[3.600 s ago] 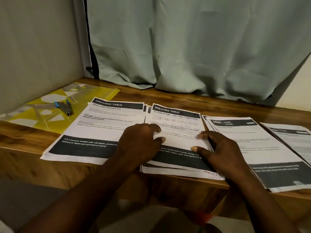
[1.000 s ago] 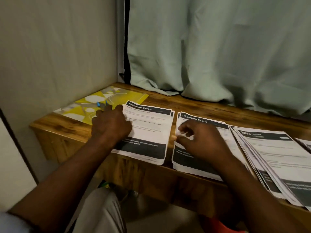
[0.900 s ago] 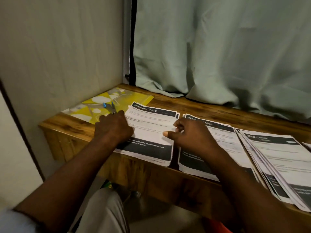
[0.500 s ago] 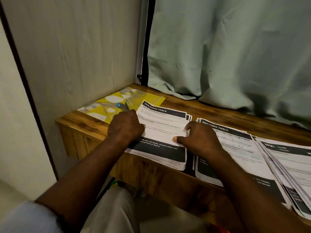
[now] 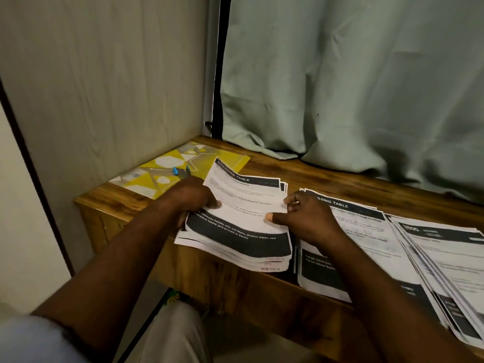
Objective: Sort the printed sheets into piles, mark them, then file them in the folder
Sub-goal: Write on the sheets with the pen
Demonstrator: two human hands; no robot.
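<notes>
Both hands grip the left pile (image 5: 243,226): left hand (image 5: 192,197) its left edge, right hand (image 5: 303,218) its right

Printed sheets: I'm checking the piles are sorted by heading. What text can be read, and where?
"DRESSING TABLE": left pile header.
"cosmetic bottles with old labels, alcohol wipes, new adhesive labels (pre-printed or blank)": its black band.
"SSING TABLE": middle pile header, start behind right hand.
Too blurred: right pile, body text.
</notes>
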